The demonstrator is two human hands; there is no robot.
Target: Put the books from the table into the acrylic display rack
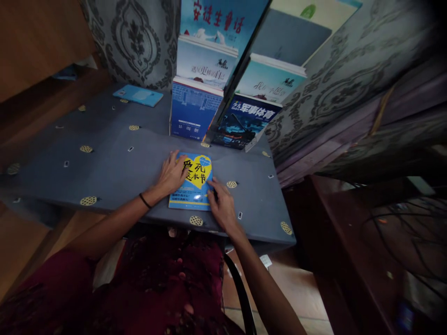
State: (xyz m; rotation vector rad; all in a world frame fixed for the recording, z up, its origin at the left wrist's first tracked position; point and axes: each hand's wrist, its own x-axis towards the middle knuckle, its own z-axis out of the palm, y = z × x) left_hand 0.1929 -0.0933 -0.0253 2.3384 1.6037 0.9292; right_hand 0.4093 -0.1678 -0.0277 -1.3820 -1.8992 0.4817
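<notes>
Blue book [191,181]: flat on the table [115,172], near its front edge, cover up, yellow heart on it. In front of the person, between both hands.
Book pages: none showing, cover is down. My read: placing flat is done, opening is not. How much handling is left, can't judge from this one view.
Left hand [171,171]: laid over the book's left edge, fingers loosely extended across the cover. Looks like resting contact, not a clamp.
Right hand [222,203]: at the right edge, fingers partly bent, tips by the cover's side. Can't tell if it pinches the edge or only touches.
Stand: holds books in two angled columns behind the blue book, three levels visible each side. Frame mostly hidden by covers, so its build is unclear.
Left column: navy book [195,109] lowest, pale book [206,65] above, teal book [221,23] at top, cut by the picture edge.
Right column: dark book [240,122] lowest, mint book [270,79] above, grey-cream cover [296,37] at top.
Far book [138,95]: light blue, flat on the table left of the stand, outside the columns, well apart from both hands.
</notes>
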